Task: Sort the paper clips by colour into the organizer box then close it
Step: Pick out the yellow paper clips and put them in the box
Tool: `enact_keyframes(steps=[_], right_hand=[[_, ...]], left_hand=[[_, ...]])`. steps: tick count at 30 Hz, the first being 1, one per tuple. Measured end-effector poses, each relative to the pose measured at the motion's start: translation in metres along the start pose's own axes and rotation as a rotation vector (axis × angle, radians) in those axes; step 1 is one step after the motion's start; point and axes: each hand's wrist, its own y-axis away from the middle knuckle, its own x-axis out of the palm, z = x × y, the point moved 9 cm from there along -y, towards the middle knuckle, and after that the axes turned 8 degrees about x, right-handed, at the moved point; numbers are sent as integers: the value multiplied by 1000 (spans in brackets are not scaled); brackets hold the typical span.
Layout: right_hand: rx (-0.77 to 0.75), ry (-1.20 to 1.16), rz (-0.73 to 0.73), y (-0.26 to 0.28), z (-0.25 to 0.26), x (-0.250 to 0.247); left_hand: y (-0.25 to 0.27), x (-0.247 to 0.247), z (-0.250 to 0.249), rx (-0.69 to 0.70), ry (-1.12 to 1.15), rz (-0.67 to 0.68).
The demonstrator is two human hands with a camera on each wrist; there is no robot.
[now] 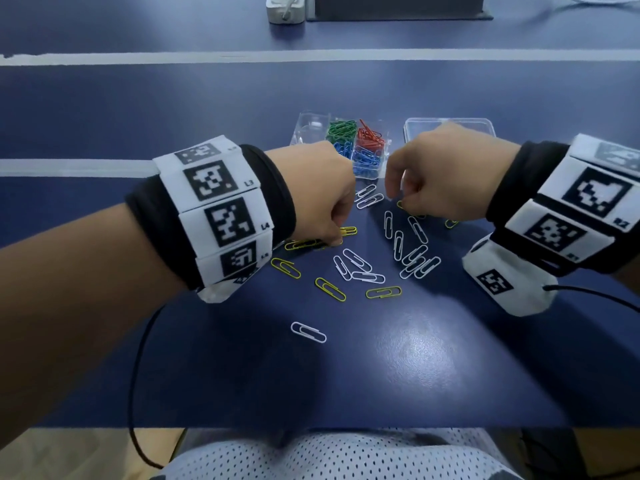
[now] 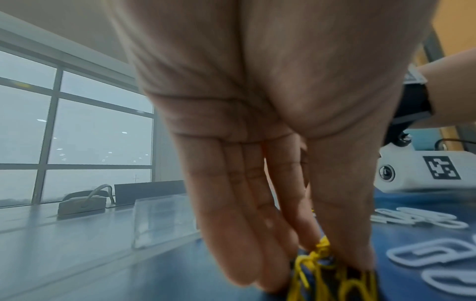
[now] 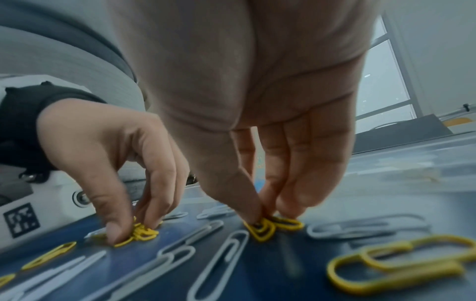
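Observation:
The clear organizer box (image 1: 304, 133) sits at the middle back with green (image 1: 341, 130), red (image 1: 370, 136) and blue paper clips (image 1: 365, 160) in separate compartments. Its open lid (image 1: 478, 124) lies to the right. Yellow (image 1: 329, 289) and white clips (image 1: 360, 268) are scattered on the blue table in front. My left hand (image 1: 334, 237) pinches a small bunch of yellow clips (image 3: 141, 232) against the table. My right hand (image 1: 398, 202) pinches a yellow clip (image 3: 260, 228) at the table surface, just in front of the box.
A lone white clip (image 1: 308, 331) lies nearer the table's front edge (image 1: 311, 427). A power strip (image 1: 285, 8) and a dark block (image 1: 398, 8) stand at the far back. White tape lines (image 1: 311, 56) cross the table. Black cables trail from both wrist cameras.

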Motion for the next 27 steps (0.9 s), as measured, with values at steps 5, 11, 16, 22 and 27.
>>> enact_keyframes(steps=[5,11,16,22,27], right_hand=[[5,-60,31,3,-2,1],[105,-201,4,6,-23,-9],[150,-266,16,7,-32,-12],[131,-240,9,3,-27,-7],[57,-15,34,2,-23,4]], left_hand=[[0,1,-4,10,3,1],[6,-3,0,-11,136,-34],[11,-8,13,-40,336,-83],[16,5,25,-133,612,-3],[14,1,21,-165,441,-14]])
